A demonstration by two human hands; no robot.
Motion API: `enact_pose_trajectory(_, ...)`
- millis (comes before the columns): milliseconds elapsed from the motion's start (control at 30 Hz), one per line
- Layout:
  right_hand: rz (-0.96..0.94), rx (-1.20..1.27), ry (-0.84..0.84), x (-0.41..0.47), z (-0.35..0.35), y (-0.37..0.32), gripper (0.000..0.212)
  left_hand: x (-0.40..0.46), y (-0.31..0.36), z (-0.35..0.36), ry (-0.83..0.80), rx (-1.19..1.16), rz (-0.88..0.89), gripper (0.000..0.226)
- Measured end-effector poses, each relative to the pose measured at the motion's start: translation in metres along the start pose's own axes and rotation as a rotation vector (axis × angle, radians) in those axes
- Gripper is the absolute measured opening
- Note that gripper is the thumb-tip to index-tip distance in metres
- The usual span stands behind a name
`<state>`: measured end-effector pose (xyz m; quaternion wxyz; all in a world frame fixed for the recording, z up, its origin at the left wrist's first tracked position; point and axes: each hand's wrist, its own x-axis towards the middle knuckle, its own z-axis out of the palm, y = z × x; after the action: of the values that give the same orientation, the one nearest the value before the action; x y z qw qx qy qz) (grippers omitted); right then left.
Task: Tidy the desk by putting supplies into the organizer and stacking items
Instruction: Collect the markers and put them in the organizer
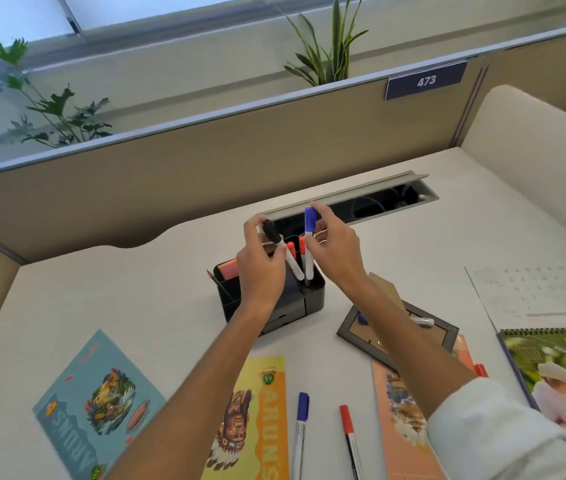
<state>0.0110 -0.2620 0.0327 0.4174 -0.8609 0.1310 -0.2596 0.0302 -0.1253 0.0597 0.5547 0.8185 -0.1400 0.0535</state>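
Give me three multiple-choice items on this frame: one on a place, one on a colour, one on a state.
1. Where does the blue-capped marker in the right hand stand?
A. In the organizer's right-end compartment
B. On the yellow booklet
C. In the picture frame

2. What colour is the cap of the marker that the left hand holds?
A. Red
B. Black
C. Green

3. How is the cable tray at the back of the desk?
A. Lid shut
B. Lid raised, open
C. Covered by a booklet

Answers:
1 A: its lower end sits in the black organizer, at the right end.
2 B: the cap above the fingers is black.
3 B: the grey lid tilts up over a dark slot.
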Motion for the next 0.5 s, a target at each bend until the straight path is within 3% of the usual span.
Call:
enact_pose_trajectory(300, -0.07, -0.159, -0.233, 0.001, 0.026, 0.029, 0.048, 0.02, -0.035, 0.037, -0.142, 0.266, 0.035, 0.045)
enact_pose_trajectory(500, -0.119, -0.229, -0.233, -0.002, 0.035, 0.038, 0.051, 0.021, -0.048, 0.041, -0.153, 0.367, 0.046, 0.045)
